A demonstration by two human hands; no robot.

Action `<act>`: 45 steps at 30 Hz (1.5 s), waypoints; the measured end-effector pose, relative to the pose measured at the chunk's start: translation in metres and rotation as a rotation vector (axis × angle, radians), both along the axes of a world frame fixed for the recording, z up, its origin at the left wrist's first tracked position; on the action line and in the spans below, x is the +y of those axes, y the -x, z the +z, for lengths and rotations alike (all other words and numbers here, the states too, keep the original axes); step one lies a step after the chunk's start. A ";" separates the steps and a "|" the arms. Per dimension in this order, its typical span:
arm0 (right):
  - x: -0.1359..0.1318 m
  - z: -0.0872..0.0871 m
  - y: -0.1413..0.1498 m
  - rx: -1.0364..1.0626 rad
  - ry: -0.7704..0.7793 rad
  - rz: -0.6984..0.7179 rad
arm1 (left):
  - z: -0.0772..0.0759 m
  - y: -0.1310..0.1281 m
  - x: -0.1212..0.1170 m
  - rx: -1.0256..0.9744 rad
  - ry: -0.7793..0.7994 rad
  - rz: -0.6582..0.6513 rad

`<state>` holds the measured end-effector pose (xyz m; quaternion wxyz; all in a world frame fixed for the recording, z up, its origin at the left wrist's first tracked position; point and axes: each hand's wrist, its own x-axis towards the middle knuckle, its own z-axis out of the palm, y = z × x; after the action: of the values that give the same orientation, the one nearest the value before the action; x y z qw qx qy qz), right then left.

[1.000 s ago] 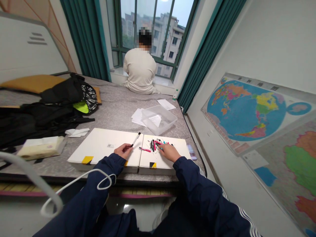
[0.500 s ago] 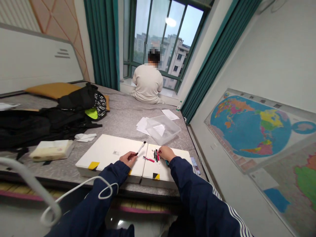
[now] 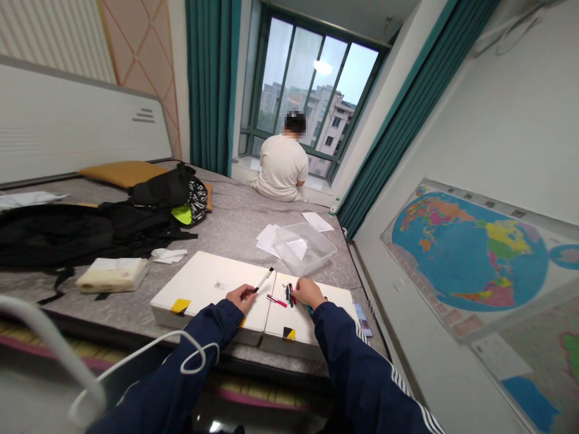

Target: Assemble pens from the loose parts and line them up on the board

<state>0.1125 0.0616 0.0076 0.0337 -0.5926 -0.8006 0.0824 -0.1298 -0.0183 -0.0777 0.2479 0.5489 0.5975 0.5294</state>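
Observation:
My left hand (image 3: 239,296) is closed on a white pen with a black cap (image 3: 264,279), which points up and to the right over the left white board (image 3: 203,283). On the right white board (image 3: 316,319), my right hand (image 3: 309,292) rests with its fingers curled over a small heap of black and red pens (image 3: 289,294). I cannot make out whether those fingers grip one of them. A red pen (image 3: 276,301) lies loose between my two hands.
A clear plastic tub (image 3: 304,248) and loose papers (image 3: 269,239) lie beyond the boards on the grey mattress. Black bags (image 3: 90,226) and a tissue pack (image 3: 113,274) lie at the left. A person (image 3: 281,169) sits at the window. A world map (image 3: 474,253) leans on the right wall.
My head has tilted up, so the scene sits lower in view. My right hand has drawn left onto the heap of pens. My left hand keeps its pen.

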 end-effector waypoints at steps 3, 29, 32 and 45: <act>-0.018 -0.002 -0.003 0.238 -0.022 -0.040 | 0.001 0.000 0.000 0.011 0.013 0.003; -0.102 -0.060 -0.003 1.059 -0.014 -0.156 | 0.008 0.001 0.000 0.279 0.042 0.015; -0.100 -0.062 -0.004 1.074 -0.013 -0.158 | 0.012 -0.001 -0.002 0.287 0.052 0.018; -0.100 -0.064 -0.007 1.234 0.054 -0.188 | 0.007 -0.001 0.000 0.252 0.073 0.041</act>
<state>0.1191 -0.0385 -0.0565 0.4821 -0.5045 -0.5755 0.4264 -0.1283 -0.0178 -0.0711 0.1799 0.5893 0.6538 0.4391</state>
